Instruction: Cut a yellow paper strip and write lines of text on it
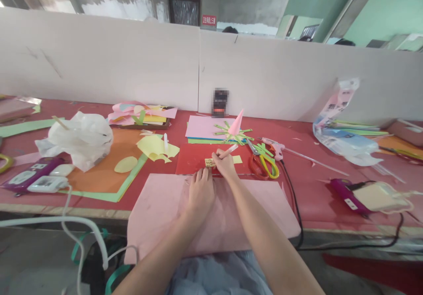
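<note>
In my right hand (225, 163) is a slim white pen (231, 149), held in a writing grip with its tip hidden behind the fingers. Below it lies a small yellow paper strip (209, 162) with dark marks on it; another piece of yellow paper (237, 159) shows just right of the hand. My left hand (202, 188) rests flat, fingers stretched out, its fingertips by the strip's lower edge. A red sheet (190, 156) lies under the strip, and a large pink sheet (155, 215) is beneath my forearms. Scissors (272, 168) lie to the right.
Behind the red sheet, a pink paper cone (236, 125) stands among green paper strips (245, 137). A pink glue gun (277, 149) with a black cord lies right. Left are a crumpled plastic bag (82, 136), orange paper (99, 176) and a purple power strip (31, 176). A white partition (132, 61) rises behind.
</note>
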Demonstrator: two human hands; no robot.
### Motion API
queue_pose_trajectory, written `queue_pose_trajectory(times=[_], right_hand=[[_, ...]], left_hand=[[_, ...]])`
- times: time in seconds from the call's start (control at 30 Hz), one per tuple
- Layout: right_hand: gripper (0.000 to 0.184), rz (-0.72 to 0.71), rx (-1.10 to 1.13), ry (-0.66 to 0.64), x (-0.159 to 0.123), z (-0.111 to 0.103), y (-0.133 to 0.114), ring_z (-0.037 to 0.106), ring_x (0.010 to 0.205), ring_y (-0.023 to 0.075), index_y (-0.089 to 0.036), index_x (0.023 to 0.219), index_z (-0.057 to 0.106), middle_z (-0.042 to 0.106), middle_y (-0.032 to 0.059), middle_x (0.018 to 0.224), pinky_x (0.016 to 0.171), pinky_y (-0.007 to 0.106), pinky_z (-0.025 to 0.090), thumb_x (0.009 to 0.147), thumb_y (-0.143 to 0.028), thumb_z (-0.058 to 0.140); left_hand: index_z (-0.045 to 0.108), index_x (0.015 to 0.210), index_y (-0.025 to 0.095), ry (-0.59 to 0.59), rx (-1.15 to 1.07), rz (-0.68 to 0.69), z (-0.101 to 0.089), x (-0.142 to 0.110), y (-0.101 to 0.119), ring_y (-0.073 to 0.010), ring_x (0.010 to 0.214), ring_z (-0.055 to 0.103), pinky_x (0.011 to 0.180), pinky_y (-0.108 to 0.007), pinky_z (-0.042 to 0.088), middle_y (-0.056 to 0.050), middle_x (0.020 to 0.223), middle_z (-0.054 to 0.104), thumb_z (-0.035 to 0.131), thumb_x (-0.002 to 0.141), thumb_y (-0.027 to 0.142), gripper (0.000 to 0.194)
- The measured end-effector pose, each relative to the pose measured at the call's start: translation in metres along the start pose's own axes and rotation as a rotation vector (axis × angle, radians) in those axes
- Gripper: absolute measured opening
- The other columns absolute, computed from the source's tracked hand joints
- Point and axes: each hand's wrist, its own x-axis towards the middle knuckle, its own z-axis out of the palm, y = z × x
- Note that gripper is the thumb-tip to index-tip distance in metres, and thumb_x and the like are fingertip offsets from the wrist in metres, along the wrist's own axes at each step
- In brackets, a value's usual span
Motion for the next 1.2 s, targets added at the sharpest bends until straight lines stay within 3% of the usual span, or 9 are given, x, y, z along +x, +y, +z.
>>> queue_pose_trajectory(times=[0.37, 0.53, 1.2], right_hand=[[0.029, -0.039, -0.071, 0.002, 0.0006, 0.0008, 0.0008, 0.040, 0.046, 0.0100, -0.021, 0.055, 0.033, 0.042, -0.0064, 0.047, 0.049, 0.021, 0.029, 0.077, -0.035, 0.044], [0.028, -0.053, -0.085, -0.006, 0.0003, 0.0002, -0.0007, 0.036, 0.045, 0.0094, -0.021, 0.053, 0.027, 0.037, -0.0071, 0.045, 0.047, 0.021, 0.026, 0.072, -0.028, 0.045], [0.026, -0.047, -0.051, 0.022, 0.0006, 0.0004, -0.0005, 0.038, 0.045, 0.0093, -0.021, 0.053, 0.029, 0.035, -0.0075, 0.045, 0.047, 0.020, 0.028, 0.073, -0.029, 0.044]], left_hand=[[0.056, 0.110, 0.008, -0.031, 0.037, 0.017, -0.0033, 0.0006, 0.0014, -0.0267, 0.107, 0.048, 0.092, -0.040, 0.038, -0.015, 0.112, 0.056, 0.037, 0.084, 0.011, 0.031], [0.054, 0.113, 0.007, -0.019, 0.053, 0.019, -0.0016, 0.0005, 0.0004, -0.0261, 0.108, 0.048, 0.092, -0.039, 0.038, -0.014, 0.113, 0.056, 0.037, 0.085, 0.012, 0.032], [0.053, 0.113, 0.009, -0.010, 0.045, 0.008, 0.0000, -0.0003, -0.0004, -0.0252, 0.106, 0.048, 0.091, -0.039, 0.038, -0.013, 0.111, 0.056, 0.038, 0.085, 0.012, 0.032]])
